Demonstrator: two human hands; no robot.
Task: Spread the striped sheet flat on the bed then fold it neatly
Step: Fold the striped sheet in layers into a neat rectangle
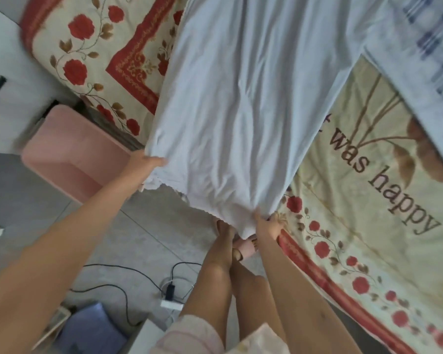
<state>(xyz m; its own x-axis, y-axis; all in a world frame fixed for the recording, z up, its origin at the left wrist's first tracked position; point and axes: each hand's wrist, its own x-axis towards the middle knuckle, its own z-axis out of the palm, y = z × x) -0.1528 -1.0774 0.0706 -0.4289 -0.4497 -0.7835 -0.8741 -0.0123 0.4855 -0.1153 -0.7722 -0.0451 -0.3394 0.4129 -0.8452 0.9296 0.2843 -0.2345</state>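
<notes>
The person stands at the edge of the bed (pixel 356 251), both bare arms reaching forward; the 2 hands are well apart, each clamped on the near hem of the striped sheet (pixel 230 103). The left hand (pixel 149 164) grips the sheet's near left corner, thumb lying on top of the cloth and fingers tucked beneath it; the right hand (pixel 269 223) pinches a bunched bit of the hem just at the bed's edge, where creases fan out from the grip. The sheet shows its pale, plain side along most of its length, running from the hands away across the bed; blue stripes appear only on the part at the upper right, which is blurred. Its near end hangs off the mattress edge between the hands, with a frilled trim along the bottom. Under it lies a cream quilt (pixel 92 52) with red roses, a red border and the printed words "was happy". On the tiled floor (pixel 143 231) stand a pink container (pixel 69 154) to the left and a white power strip (pixel 170 302) with black cables near the person's legs; 1 pink slipper (pixel 244 249) shows below the hem.
</notes>
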